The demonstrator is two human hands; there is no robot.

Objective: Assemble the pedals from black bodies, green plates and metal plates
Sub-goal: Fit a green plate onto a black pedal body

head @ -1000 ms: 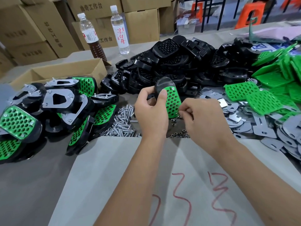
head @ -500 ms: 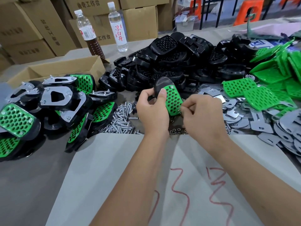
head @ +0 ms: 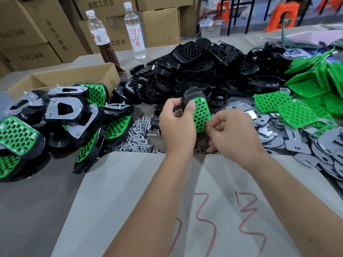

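Far left of the hands, finished pedals (head: 55,125) lie heaped on the desk (head: 27,210), green faces and metal backs turned every way; behind them sits an open cardboard box (head: 61,78), and beyond it stand two bottles, one with brown liquid (head: 101,38) and one clear (head: 134,32); just left of the left hand a scatter of screws (head: 137,134) rests on the desk.

The left hand (head: 176,128) grips a pedal in progress (head: 196,110), fingers and thumb curled round its black body with the thumb on the green plate; the piece is held upright above the desk, its green face toward the camera, a screw head showing near its top corner; behind it rises the pile of black bodies (head: 194,67).

The right hand (head: 233,132) sits just beside the pedal's lower right edge, fingers curled with thumb and forefinger pinched together at the plate's corner; what it pinches is too small to tell; small nuts (head: 202,151) lie beneath both hands.

Right of the right hand, metal plates (head: 297,143) spread over the desk; beyond and above them lie loose green plates (head: 297,108); a grey sheet (head: 130,201) marked with red strokes lies under the forearms.
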